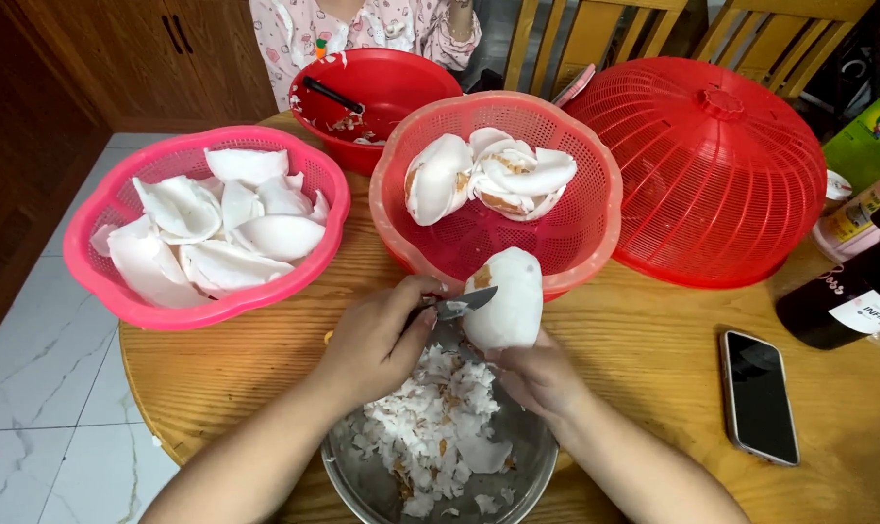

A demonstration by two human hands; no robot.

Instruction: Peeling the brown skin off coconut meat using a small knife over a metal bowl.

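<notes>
On the round wooden surface [653, 359], a red mesh dome cover [716, 170] is seen at the far right, a pink basket [100, 281] of peeled white coconut pieces at the left, a red-orange basket [595, 228] with more pieces in the middle, and a steel bowl [537, 466] of white shavings at the near edge. Above that bowl, a white coconut piece [506, 301] is gripped from below by the right hand [542, 378], closed around its base. A small knife [464, 306] is clasped in the closed left hand [377, 340], just left of the piece, its blade laid against it.
</notes>
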